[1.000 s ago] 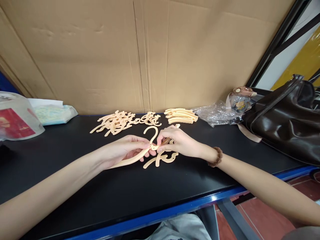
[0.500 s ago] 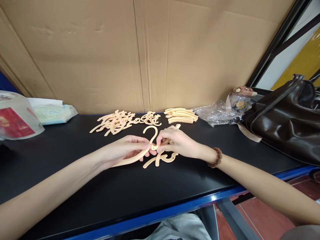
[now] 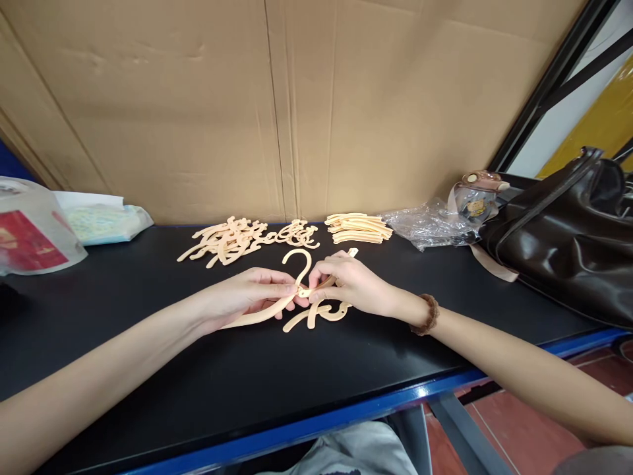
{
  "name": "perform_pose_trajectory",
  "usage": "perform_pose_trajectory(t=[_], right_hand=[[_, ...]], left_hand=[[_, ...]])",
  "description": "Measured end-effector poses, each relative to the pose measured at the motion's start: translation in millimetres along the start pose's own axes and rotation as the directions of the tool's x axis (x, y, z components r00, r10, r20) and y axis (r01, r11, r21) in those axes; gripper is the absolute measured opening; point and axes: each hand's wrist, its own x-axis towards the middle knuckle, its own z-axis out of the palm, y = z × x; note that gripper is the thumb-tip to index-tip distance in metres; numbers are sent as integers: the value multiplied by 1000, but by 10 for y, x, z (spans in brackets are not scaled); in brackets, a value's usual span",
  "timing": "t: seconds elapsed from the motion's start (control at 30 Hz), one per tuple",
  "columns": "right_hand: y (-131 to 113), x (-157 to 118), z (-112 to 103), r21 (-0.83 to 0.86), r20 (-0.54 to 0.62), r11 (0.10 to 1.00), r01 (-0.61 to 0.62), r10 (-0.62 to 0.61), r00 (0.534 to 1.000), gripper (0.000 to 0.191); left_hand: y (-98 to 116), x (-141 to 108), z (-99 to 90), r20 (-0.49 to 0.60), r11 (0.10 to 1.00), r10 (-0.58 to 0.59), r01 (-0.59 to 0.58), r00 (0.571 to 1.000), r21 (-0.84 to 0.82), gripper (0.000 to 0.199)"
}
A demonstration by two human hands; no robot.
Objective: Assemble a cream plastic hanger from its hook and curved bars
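Note:
My left hand [image 3: 254, 293] is closed on a cream plastic hanger piece [image 3: 262, 316], a curved arm running down to the left with a hook [image 3: 302, 260] standing up from its joint end. In the fingers of my right hand [image 3: 346, 284] is a second hanger arm [image 3: 352, 253], its far tip showing above the knuckles. The two pieces meet between my fingertips at the joint; whether they are locked together I cannot tell. Below my right hand, loose hanger parts [image 3: 311, 316] lie on the black table [image 3: 277, 382], partly hidden by the hand.
Behind my hands lie a heap of hanger arms [image 3: 225, 241], a small pile of hooks [image 3: 297, 234] and a stack of arms [image 3: 359, 227]. At right are crumpled clear plastic [image 3: 420, 224], a bottle [image 3: 472, 198] and a dark bag [image 3: 548, 237]. A wipes pack [image 3: 109, 224] sits left; cardboard [image 3: 198, 112] stands behind.
Almost nothing differs. Both hands keep their grip at the joint, and the tip of the right-hand arm has dipped slightly.

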Motion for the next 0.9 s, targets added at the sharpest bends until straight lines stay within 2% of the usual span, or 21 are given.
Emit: perform_pose_trajectory(t=[0.33,0.57,0.67,0.77,0.9], right_hand=[[-51,18,-41,-39,-26,999,-7,6,1000,15],[-11,17,-56,-132,-38,987,-89,85,996,23],[-10,9,-42,-250,-45,954,-169,163,986,29],[-2,13,-45,-353,-72,907,-230,219,973,27],[58,11,-99,-465,-133,812,-354,332,934,23]], left_hand=[[-21,-7,18,-56,998,-6,9,998,60,25],[-56,18,49,-156,998,41,-32,987,62,30],[-46,14,86,-195,995,83,-72,977,66,34],[-15,11,128,-279,995,77,-58,957,78,41],[2,27,127,-369,982,128,-65,921,179,45]])
